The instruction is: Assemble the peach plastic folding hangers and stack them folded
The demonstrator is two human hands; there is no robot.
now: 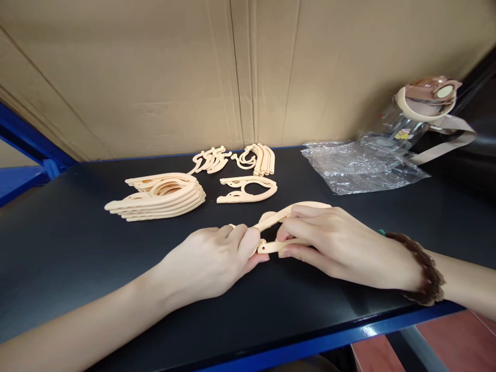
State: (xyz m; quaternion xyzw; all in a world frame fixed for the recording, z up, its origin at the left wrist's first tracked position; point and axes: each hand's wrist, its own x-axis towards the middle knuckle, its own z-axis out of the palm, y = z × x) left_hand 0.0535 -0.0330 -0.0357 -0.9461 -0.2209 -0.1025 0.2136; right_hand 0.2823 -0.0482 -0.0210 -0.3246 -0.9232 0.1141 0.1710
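Over the front of the table my left hand (pixel 219 253) and my right hand (pixel 329 240) work together on a cream plastic folding hanger (pixel 273 219). My left fingers are wrapped around its left end and hide most of that part. Between thumb and fingertips, my right hand pinches a straight cream hanger piece (pixel 268 248) with a small hole at its end. That end meets the part under my left thumb; whether the two are joined I cannot tell. Just behind the hands lies a single folded hanger (pixel 248 189).
Folded hangers (pixel 166 196) are stacked at the left. Farther back lie loose hanger hooks (pixel 211 159) and curved hanger arms (pixel 264 159). Clear plastic bags (pixel 360 168) and a strapped water bottle (pixel 414 116) sit at the right. Cardboard (pixel 155 77) stands behind the black table (pixel 96 263).
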